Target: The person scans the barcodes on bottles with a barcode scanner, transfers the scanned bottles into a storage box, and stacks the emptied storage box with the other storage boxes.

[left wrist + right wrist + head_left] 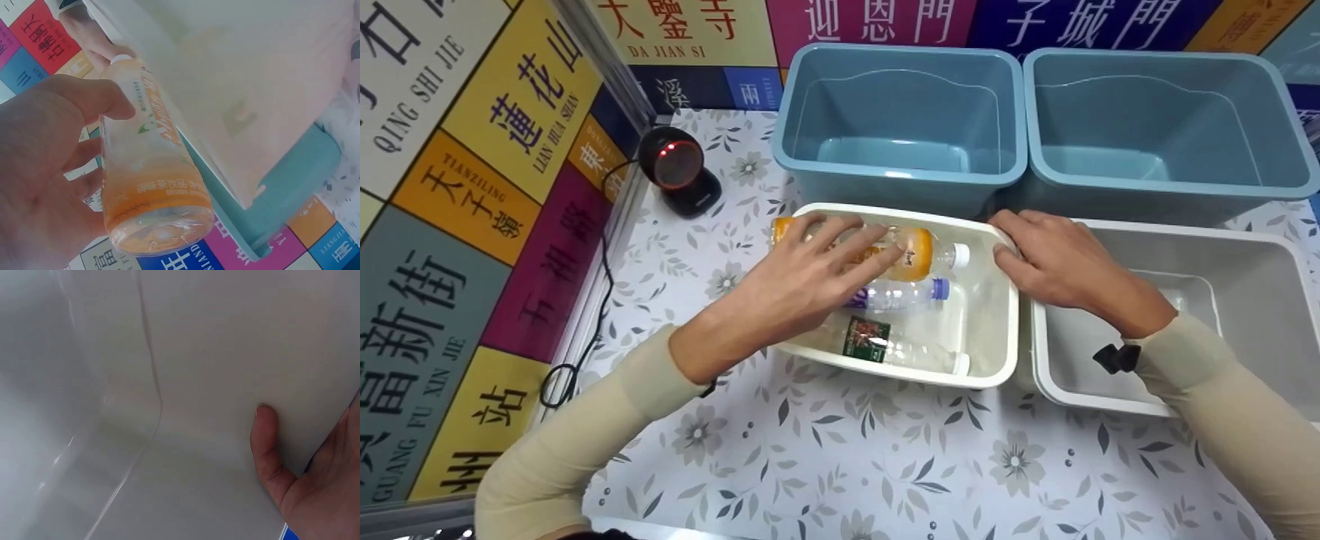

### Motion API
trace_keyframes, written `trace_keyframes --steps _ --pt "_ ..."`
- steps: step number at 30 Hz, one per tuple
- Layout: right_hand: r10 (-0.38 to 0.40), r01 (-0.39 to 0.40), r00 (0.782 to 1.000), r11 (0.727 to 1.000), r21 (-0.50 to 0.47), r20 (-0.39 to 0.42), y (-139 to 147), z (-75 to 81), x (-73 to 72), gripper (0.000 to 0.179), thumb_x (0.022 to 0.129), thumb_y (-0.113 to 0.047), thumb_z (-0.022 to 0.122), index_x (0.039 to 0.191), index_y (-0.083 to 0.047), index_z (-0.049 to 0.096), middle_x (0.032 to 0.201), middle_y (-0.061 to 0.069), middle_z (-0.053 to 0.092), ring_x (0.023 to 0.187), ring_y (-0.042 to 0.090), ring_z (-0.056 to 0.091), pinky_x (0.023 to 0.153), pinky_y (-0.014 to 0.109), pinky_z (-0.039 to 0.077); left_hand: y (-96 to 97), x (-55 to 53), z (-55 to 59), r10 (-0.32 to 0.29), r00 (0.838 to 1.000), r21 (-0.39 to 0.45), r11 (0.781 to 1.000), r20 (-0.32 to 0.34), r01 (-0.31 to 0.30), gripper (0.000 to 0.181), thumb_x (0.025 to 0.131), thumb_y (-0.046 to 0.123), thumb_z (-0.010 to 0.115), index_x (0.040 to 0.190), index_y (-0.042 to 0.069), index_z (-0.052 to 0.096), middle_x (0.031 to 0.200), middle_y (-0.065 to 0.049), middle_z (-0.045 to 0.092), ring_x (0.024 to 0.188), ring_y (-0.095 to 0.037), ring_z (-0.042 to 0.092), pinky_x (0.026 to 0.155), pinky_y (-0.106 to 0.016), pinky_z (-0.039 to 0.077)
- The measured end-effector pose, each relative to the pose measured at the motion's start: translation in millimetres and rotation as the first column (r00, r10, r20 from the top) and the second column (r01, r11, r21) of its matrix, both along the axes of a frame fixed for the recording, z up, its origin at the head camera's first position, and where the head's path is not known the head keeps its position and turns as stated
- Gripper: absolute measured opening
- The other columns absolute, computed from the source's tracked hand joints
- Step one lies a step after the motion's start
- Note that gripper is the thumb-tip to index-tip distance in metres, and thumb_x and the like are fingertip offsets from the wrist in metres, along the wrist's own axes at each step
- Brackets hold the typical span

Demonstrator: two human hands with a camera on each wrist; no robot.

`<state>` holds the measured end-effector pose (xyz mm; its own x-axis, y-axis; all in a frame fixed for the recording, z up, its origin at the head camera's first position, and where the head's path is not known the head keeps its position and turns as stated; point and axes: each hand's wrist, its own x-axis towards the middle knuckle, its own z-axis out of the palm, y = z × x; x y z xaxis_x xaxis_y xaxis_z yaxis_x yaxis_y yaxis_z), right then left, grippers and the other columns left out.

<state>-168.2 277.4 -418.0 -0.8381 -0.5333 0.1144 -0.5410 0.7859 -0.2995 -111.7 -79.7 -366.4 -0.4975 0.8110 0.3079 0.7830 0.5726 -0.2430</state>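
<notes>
A cream-white bin (900, 375) stands in the middle of the table in the head view. Two clear bottles lie inside it: a purple-capped bottle (901, 294) and a white-capped bottle with a green label (866, 339). At its far side is an orange-labelled drink bottle (916, 255), its base by the left rim. My left hand (810, 274) holds this bottle, thumb on one side and fingers passing behind it, fingertips hidden in the left wrist view. My right hand (1057, 259) grips the bin's right rim near the far corner; the right wrist view shows its thumb against a pale wall.
A grey-white bin (1260, 315) stands close at the right. Behind are two blue-green bins (900, 176) (1170, 187), side by side. A black scanner (679, 169) with red lights and a cable stands at the left by the lettered wall panels (521, 142).
</notes>
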Motion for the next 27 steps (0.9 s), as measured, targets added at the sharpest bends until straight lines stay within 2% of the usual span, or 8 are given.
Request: trace_keyframes --steps 7,13,18,23,27 --pt "-0.005 0.005 1.0 1.0 -0.001 0.0 0 -0.7 -0.7 0.026 0.1 -0.029 0.049 0.12 -0.019 0.061 0.097 0.004 0.065 0.089 0.026 0.062 0.073 0.051 0.048 -8.8 0.5 1.2 0.031 0.999 0.013 0.999 0.013 -0.031 0.071 0.094 0.01 0.064 0.157 0.019 0.032 0.155 -0.009 0.046 0.137 -0.032 0.046 0.109 -0.054 0.042" --pt "-0.005 0.005 1.0 1.0 -0.004 -0.013 1 -0.3 -0.6 0.022 0.099 -0.027 0.049 0.117 -0.02 0.061 0.094 0.002 0.064 0.087 0.024 0.062 0.069 0.049 0.047 -15.2 0.8 2.7 0.051 0.998 0.043 0.998 0.03 -0.053 0.072 0.095 0.005 0.059 0.159 0.02 0.029 0.158 -0.009 0.042 0.139 -0.032 0.045 0.109 -0.055 0.043" --pt "0.002 -0.002 1.0 1.0 -0.012 -0.012 0 -0.6 -0.9 0.024 0.099 -0.027 0.05 0.118 -0.019 0.062 0.093 0.002 0.064 0.086 0.024 0.061 0.069 0.049 0.047 -23.6 -1.3 1.5 0.063 0.998 0.098 0.993 0.001 -0.063 0.069 0.095 0.003 0.054 0.158 0.018 0.031 0.158 -0.01 0.042 0.136 -0.033 0.046 0.106 -0.054 0.044" --pt "-0.008 0.008 1.0 1.0 -0.011 -0.007 1 -0.2 -0.7 0.024 0.099 -0.027 0.05 0.118 -0.019 0.062 0.093 0.003 0.064 0.087 0.025 0.062 0.07 0.05 0.047 -30.8 -5.0 0.8 0.087 0.996 0.122 0.989 -0.011 -0.085 0.06 0.099 0.006 0.044 0.157 0.015 0.034 0.157 -0.011 0.043 0.134 -0.034 0.047 0.104 -0.053 0.045" --pt "-0.007 0.007 1.0 1.0 -0.012 -0.006 1 -0.2 -0.1 0.026 0.099 -0.028 0.049 0.119 -0.018 0.062 0.094 0.003 0.064 0.087 0.025 0.062 0.07 0.05 0.047 -37.9 -7.8 0.1 0.111 0.994 0.132 0.985 -0.005 -0.109 0.057 0.1 0.009 0.045 0.156 0.014 0.035 0.156 -0.012 0.044 0.135 -0.034 0.047 0.104 -0.053 0.045"
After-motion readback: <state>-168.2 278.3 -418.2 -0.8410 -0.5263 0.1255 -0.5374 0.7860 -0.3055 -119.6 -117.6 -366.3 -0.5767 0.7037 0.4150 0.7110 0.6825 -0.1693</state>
